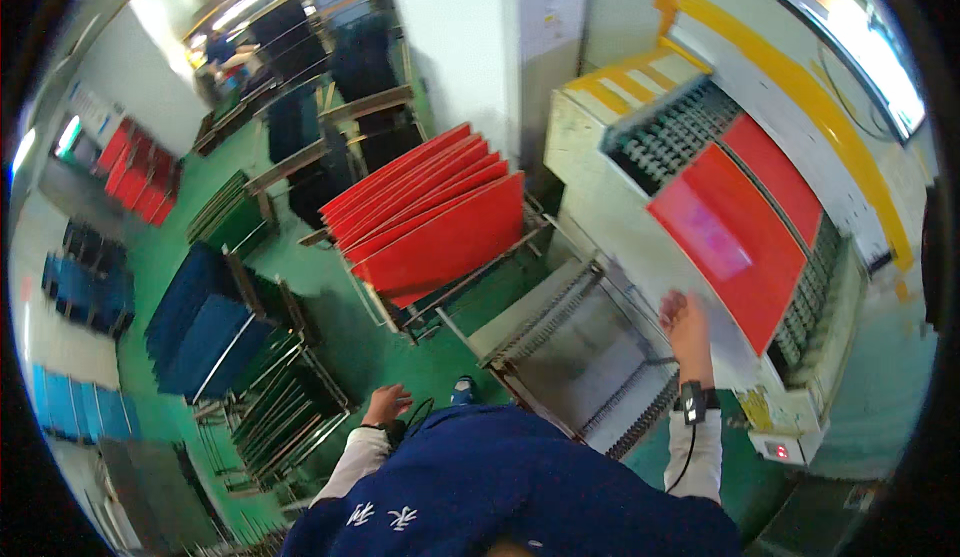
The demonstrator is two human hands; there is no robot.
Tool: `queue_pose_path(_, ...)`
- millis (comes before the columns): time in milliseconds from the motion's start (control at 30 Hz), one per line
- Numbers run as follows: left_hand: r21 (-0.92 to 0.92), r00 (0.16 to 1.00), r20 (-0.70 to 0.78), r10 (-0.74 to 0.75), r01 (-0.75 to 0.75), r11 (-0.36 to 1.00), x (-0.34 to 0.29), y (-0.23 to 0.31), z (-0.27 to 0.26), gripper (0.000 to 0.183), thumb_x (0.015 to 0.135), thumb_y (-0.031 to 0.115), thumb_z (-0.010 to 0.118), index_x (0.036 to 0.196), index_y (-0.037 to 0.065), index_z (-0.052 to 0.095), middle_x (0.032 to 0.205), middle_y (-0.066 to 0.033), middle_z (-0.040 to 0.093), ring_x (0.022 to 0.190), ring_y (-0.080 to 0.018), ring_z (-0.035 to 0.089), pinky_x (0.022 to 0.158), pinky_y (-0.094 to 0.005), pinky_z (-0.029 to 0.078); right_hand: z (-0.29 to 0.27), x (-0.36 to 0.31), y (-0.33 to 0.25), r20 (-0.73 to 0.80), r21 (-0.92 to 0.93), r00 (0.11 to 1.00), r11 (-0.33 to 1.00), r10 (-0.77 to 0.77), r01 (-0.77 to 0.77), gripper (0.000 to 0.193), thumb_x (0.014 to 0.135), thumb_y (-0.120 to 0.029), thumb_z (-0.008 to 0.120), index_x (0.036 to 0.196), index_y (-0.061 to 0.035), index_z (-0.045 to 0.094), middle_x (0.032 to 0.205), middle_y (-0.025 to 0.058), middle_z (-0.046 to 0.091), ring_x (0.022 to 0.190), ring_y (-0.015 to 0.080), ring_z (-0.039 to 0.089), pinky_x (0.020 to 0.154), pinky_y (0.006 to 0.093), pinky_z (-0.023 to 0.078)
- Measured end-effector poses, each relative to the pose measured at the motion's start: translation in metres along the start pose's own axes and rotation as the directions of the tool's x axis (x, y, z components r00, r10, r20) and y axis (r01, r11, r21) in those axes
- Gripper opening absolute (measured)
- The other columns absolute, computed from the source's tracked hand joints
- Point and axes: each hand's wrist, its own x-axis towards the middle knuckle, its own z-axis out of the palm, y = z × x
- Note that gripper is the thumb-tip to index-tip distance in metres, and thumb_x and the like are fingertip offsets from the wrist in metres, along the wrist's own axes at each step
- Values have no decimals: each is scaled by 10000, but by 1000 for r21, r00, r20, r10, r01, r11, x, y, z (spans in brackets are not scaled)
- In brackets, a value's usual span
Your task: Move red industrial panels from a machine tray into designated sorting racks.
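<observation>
Two red sheets [745, 222] lie on the roller conveyor [665, 142]; racks [290, 397] stand on green floor [330, 287].

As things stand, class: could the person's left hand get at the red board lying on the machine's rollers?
Probably not: the left hand hangs low by the racks, while the red board lies far across, beyond the right hand.

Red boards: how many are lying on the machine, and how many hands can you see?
Red boards lying on the machine: 2
Hands, left hand and right hand: 2
Total: 4
</observation>
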Motion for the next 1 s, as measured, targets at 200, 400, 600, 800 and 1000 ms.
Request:
queue_pose_path(200,210,993,42,113,-119,970,15,-9,-10,374,839,174,521,1130,-46,435,1007,-239,557,696,-273,605,484,-313,470,8,-46,98,250,-664,923,746,293,-57,287,850,-270,556,979,-18,603,873,66,635,734,140,600,671,256,481)
queue_pose_path(400,16,996,-82,-44,46,999,9,4,-8,429,830,165,533,1192,-34,418,1015,-222,561,650,-255,600,463,-303,473,23,-88,150,238,-936,807,348,540,43,435,763,-283,680,1064,15,578,952,102,637,853,170,595,754,288,470)
queue_pose_path(600,142,992,-115,-58,74,987,3,25,-5,421,830,179,553,1184,-19,440,997,-183,582,650,-244,596,485,-321,491,25,-104,161,228,-936,741,352,632,-13,461,750,-292,685,1097,-13,566,1008,106,620,901,196,584,794,302,452)
queue_pose_path(800,220,988,-149,-49,82,972,17,32,-13,337,836,181,539,1107,-14,491,909,-146,601,636,-234,593,494,-333,499,-3,-108,195,291,-944,812,288,507,158,451,759,-273,671,1109,-13,554,1004,107,625,906,201,594,784,307,461)
queue_pose_path(1000,220,989,-136,-53,82,972,15,40,-22,255,828,165,540,1012,-12,527,850,-132,600,625,-216,593,481,-325,495,28,-121,185,293,-952,843,218,452,214,400,746,-247,659,1044,6,573,904,134,636,819,201,609,715,314,469)
